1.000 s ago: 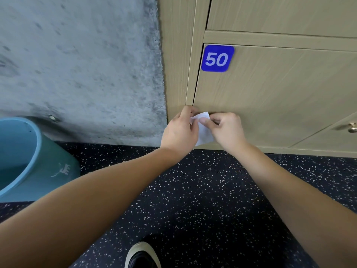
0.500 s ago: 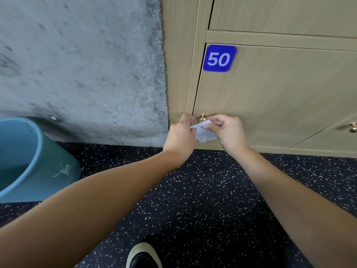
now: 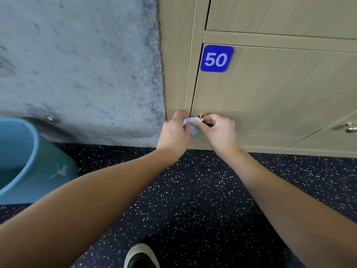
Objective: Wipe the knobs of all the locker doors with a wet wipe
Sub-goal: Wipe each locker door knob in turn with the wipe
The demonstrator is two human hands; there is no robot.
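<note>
At the lower left corner of the locker door [image 3: 270, 105] numbered 50, the left hand [image 3: 173, 132] and right hand [image 3: 220, 132] both pinch the wet wipe [image 3: 192, 125] beside its brass knob [image 3: 201, 118], now uncovered and judged wiped, while the neighbouring knob [image 3: 350, 128] at right appears pending.

Both hands [image 3: 197, 130] apparently pinch wipe [image 3: 193, 125] beside knob [image 3: 201, 118].

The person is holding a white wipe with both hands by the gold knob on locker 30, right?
Not quite: the blue sign on that door reads 50, not 30, as the head view shows. The rest holds: both the left hand and right hand hold the white wipe by the gold knob.
</note>
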